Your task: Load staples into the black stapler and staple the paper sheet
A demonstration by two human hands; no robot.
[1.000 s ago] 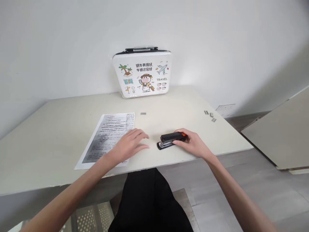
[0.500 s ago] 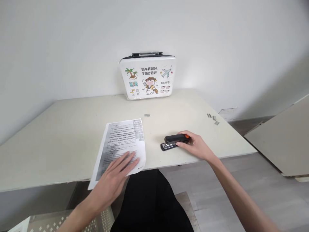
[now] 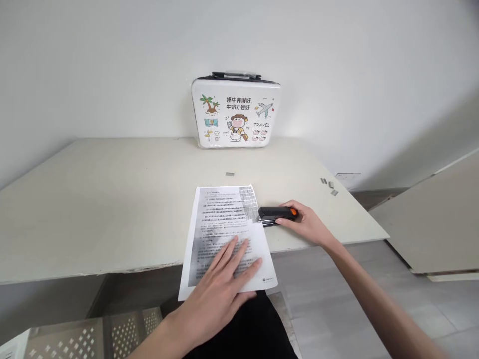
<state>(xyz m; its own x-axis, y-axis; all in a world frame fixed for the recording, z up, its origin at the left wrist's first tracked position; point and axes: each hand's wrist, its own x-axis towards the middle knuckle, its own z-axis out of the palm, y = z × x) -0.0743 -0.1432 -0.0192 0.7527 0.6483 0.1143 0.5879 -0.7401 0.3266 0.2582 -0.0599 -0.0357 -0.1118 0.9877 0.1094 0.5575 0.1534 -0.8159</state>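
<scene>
My left hand [image 3: 220, 284] lies with its fingers spread on the lower part of a printed paper sheet [image 3: 220, 214]. Its thumb shows just past the sheet's near edge. The sheet's lower end sticks out over the table's front edge. My right hand [image 3: 305, 223] is wrapped round the rear of a black stapler [image 3: 276, 213] with an orange mark. The stapler lies on the table, its nose pointing left and meeting the sheet's right edge. Whether the edge lies between the stapler's jaws is hard to make out.
A white cartoon-printed case [image 3: 235, 114] with a black handle stands against the wall on the pale table [image 3: 93, 199]. One staple strip [image 3: 229, 174] lies beyond the sheet; several more staple strips [image 3: 331, 185] are near the right edge. A perforated plastic basket [image 3: 67, 339] sits below left.
My left hand has slid the sheet to the right, up to the stapler's nose. The stapler in my right hand has barely moved. The view has shifted slightly.
</scene>
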